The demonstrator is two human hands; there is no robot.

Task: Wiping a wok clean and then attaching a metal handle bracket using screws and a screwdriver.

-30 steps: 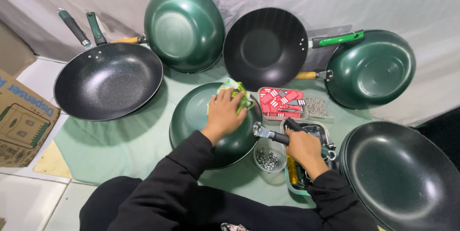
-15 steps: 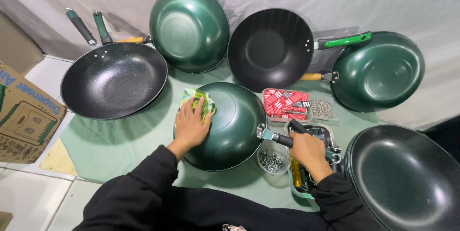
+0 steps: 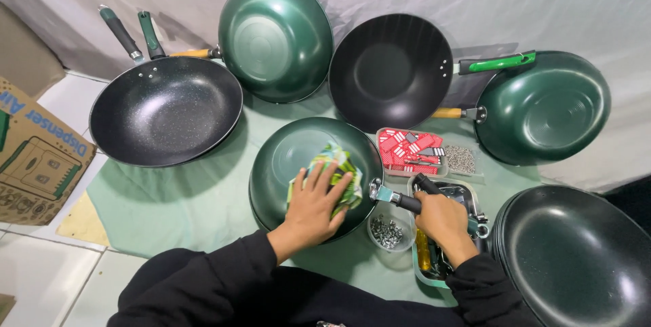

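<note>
Six woks ring you. Far L: brown cardboard box (image 3: 30, 154), then black speckled non-stick wok (image 3: 166, 110) w/ dark handles, then glossy green wok tipped against the white cloth backdrop (image 3: 274, 39).

Centre: upside-down green wok (image 3: 298, 157) on the pale green mat (image 3: 169, 205). Your left hand (image 3: 315, 201) presses flat, fingers spread, on a green-and-yellow cloth (image 3: 342, 171) on its near-right side; 0.5 s ago the hand & cloth were at the wok's upper-left edge.

Right hand (image 3: 441, 222) is closed around that wok's black handle (image 3: 407, 199), same hold as before.

Under the handle: small clear cup of screws (image 3: 388, 231). Behind: red-patterned packet tray (image 3: 410, 152). Under your R hand: metal parts tray (image 3: 464, 195). Far R: black wok (image 3: 390, 69), green wok w/ wooden handle (image 3: 549, 106), black wok (image 3: 576, 256).
</note>
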